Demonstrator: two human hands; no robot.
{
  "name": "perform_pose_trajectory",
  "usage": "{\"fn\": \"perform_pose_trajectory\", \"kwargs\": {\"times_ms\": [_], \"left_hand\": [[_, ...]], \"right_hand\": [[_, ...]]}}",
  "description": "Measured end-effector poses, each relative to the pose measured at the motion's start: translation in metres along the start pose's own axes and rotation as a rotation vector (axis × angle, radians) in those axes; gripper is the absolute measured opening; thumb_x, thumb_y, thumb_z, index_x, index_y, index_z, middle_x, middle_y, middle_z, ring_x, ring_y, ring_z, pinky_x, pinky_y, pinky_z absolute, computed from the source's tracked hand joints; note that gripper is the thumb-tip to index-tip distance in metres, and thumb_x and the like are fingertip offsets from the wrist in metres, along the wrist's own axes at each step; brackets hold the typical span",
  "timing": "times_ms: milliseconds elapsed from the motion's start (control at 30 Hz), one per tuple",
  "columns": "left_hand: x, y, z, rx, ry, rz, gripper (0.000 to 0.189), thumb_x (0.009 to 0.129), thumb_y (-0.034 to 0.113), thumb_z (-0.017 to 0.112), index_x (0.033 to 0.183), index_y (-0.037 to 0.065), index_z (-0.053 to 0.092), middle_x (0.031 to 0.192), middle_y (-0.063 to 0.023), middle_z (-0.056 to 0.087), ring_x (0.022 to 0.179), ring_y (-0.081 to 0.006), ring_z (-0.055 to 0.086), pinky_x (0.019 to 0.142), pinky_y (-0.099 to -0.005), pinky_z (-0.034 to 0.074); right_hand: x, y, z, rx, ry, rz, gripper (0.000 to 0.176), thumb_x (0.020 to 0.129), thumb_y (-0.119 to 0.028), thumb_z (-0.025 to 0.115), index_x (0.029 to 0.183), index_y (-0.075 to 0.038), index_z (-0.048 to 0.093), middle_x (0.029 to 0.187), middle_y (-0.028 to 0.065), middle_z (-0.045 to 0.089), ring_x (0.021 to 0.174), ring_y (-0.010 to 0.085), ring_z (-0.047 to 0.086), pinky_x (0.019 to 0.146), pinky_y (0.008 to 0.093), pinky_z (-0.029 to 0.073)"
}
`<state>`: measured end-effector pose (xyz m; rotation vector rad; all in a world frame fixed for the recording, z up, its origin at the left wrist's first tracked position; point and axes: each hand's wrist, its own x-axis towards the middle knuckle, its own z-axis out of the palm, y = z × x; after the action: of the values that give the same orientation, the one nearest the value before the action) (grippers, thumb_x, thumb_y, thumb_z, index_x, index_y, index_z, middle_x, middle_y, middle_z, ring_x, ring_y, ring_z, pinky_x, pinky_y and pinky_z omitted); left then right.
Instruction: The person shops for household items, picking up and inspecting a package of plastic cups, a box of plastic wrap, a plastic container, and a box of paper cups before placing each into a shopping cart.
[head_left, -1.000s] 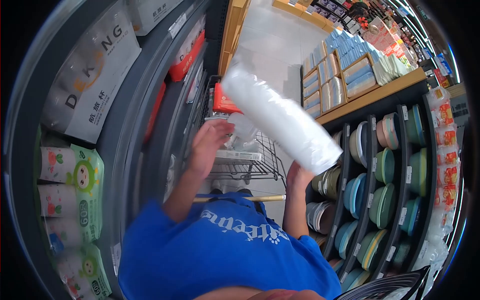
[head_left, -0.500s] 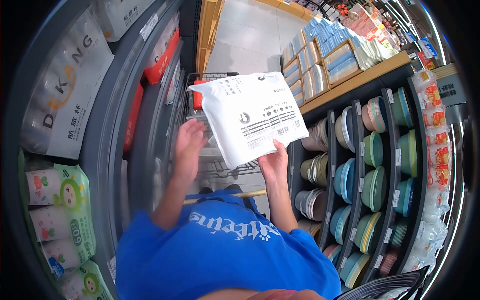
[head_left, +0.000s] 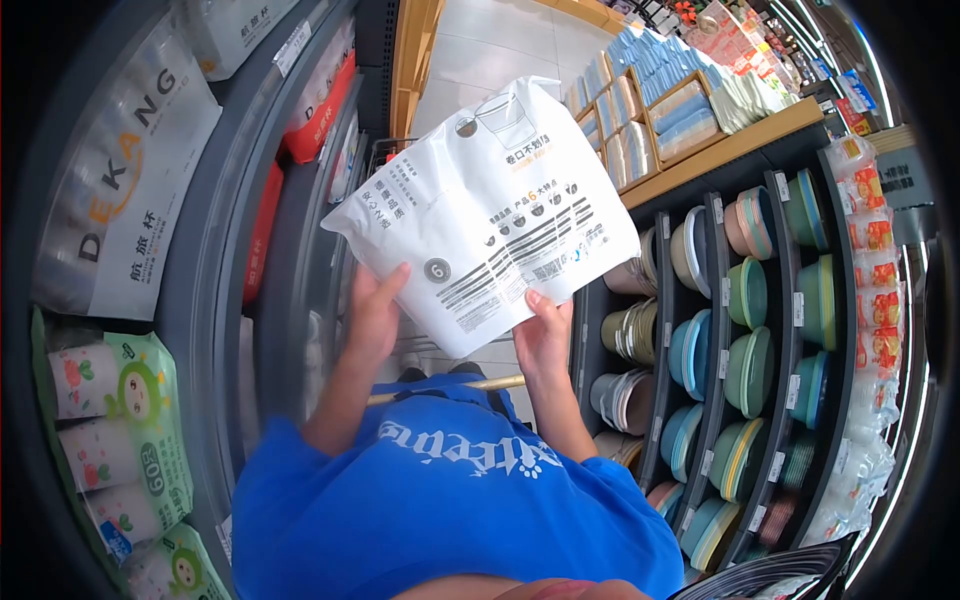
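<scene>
A white plastic pack (head_left: 500, 220) with black printing and a cup picture is held up in front of my chest. My left hand (head_left: 376, 312) grips its lower left edge, thumb on the front face. At the lower right edge, my right hand (head_left: 545, 335) pinches the pack, thumb on the printed side. The fingers of both hands are mostly hidden behind it. The pack covers most of the shopping cart, of which a few wires show below it.
Clear bags of cups (head_left: 130, 170) and a green pack of paper cups (head_left: 135, 420) fill the left shelf. Stacked coloured bowls (head_left: 750, 370) line the right shelf. Folded towels (head_left: 665, 100) lie in a wooden display beyond. Grey floor (head_left: 490, 60) stretches ahead.
My left hand has come up and taken hold of the pack's left edge. The pack has moved closer and turned, so its print shows larger.
</scene>
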<state>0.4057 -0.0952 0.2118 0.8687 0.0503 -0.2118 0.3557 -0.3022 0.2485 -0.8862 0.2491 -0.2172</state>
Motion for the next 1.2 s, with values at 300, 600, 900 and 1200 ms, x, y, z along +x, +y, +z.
{"fn": "perform_pose_trajectory", "kwargs": {"times_ms": [300, 600, 900, 1200], "left_hand": [[-0.002, 0.002, -0.002, -0.007, 0.019, -0.007, 0.067, 0.1, 0.013, 0.058, 0.155, 0.0, 0.023, 0.152, -0.0158, 0.042, 0.139, -0.024, 0.045, 0.116, -0.0406, 0.036], [-0.002, -0.02, -0.01, -0.115, 0.022, -0.03, 0.067, 0.097, 0.016, 0.064, 0.152, 0.0, 0.029, 0.147, -0.015, 0.048, 0.133, -0.0248, 0.051, 0.112, -0.0415, 0.042], [0.022, 0.0, 0.004, -0.221, 0.104, 0.081, 0.076, 0.081, 0.007, 0.076, 0.145, 0.001, 0.036, 0.135, -0.0158, 0.055, 0.124, -0.025, 0.057, 0.105, -0.0388, 0.048], [0.082, 0.105, 0.036, 1.066, 0.172, 1.224, 0.075, 0.067, 0.003, 0.08, 0.136, 0.011, 0.052, 0.127, -0.0096, 0.059, 0.116, -0.028, 0.058, 0.105, -0.0442, 0.039]], "right_hand": [[0.0, 0.004, -0.002, -0.047, -0.023, 0.046, 0.076, 0.084, -0.011, 0.064, 0.149, 0.001, 0.027, 0.141, 0.0184, 0.047, 0.134, 0.0301, 0.049, 0.112, 0.0448, 0.043], [-0.003, 0.013, -0.004, -0.007, -0.016, -0.004, 0.077, 0.088, -0.02, 0.069, 0.151, 0.0, 0.029, 0.147, 0.0153, 0.046, 0.137, 0.0289, 0.045, 0.116, 0.0436, 0.036], [0.008, 0.04, -0.053, -0.086, -0.093, 0.246, 0.044, 0.103, -0.028, 0.056, 0.137, -0.001, 0.049, 0.136, 0.0143, 0.058, 0.125, 0.025, 0.058, 0.102, 0.0412, 0.049], [-0.004, 0.05, -0.096, -0.58, -0.028, 0.231, 0.023, 0.101, -0.016, 0.062, 0.117, 0.0, 0.062, 0.119, 0.0112, 0.065, 0.107, 0.0194, 0.066, 0.089, 0.0299, 0.054]]}}
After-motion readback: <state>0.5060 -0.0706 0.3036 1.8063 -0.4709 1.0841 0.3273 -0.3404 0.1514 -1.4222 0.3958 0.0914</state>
